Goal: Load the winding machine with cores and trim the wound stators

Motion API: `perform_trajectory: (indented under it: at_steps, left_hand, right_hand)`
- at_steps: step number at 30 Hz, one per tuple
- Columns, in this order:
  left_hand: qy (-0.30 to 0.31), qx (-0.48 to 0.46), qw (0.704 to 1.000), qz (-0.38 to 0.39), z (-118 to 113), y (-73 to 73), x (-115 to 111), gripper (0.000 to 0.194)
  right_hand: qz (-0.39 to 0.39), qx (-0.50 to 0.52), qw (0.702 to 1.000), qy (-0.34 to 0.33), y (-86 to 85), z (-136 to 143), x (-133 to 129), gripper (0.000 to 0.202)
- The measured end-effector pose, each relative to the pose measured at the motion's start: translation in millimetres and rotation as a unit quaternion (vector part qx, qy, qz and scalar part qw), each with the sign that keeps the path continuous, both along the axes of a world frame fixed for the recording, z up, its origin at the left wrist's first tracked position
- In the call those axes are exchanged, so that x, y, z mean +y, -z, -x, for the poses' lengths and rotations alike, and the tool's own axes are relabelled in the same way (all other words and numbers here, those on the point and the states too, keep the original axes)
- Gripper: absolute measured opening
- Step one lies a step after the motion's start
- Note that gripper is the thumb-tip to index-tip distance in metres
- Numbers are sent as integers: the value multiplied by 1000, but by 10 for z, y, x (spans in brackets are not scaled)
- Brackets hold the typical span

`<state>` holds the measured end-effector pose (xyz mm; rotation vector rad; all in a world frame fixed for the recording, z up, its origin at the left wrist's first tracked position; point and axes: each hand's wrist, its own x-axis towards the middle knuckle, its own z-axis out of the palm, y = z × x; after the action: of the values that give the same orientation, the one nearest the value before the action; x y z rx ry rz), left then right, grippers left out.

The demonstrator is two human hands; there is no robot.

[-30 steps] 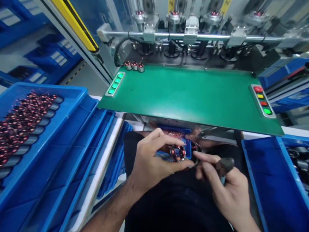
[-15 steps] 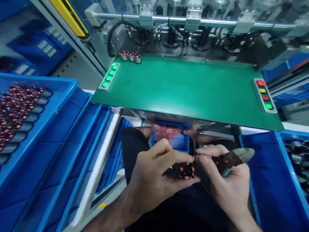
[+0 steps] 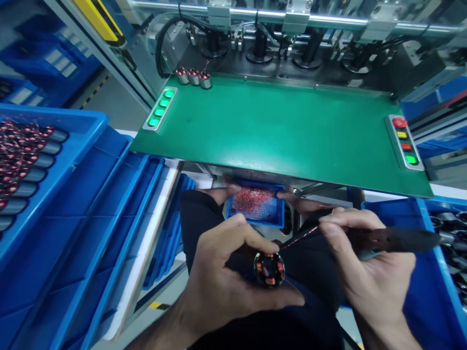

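Note:
My left hand grips a small round motor stator between thumb and fingers. Its open end, with copper windings around a dark hollow, faces up at me. From the stator's upper edge a twisted copper wire runs up to the right, pulled straight. The thumb and forefinger of my right hand pinch the far part of that wire. A pair of pliers also lies in my right hand, its dark tip pointing right; the handles are mostly hidden by the palm.
Three stators stand at the back left of the green work surface, before a machine. A blue tray of copper scraps sits below, between the legs. Blue bins stand on both sides, the left bin holding many stators. Button panels flank the surface.
My right hand has moved right and slightly up, away from the stator, and the wire now stretches between both hands. The stator has shifted a little left and down with my left hand.

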<state>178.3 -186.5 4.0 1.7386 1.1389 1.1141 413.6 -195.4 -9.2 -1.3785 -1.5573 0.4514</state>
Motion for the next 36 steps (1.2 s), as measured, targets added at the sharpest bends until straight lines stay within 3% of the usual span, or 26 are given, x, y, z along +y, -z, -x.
perform_trajectory:
  at_steps: [7,9,14,36]
  left_hand:
    - [-80,18,996,-44,37,32,-1,54]
    - [-86,18,995,-44,38,34,4,53]
    - [-76,10,996,-41,3,28,4,51]
    - [-50,16,998,-35,-36,34,-79,50]
  right_hand:
    - [99,35,992,-74,8,-93,-100,17]
    - [119,11,987,-111,19,-118,-146,15]
    - [171,-12,968,-185,44,-117,-200,34]
    - [152,26,971,-181,-17,-39,-124,42]
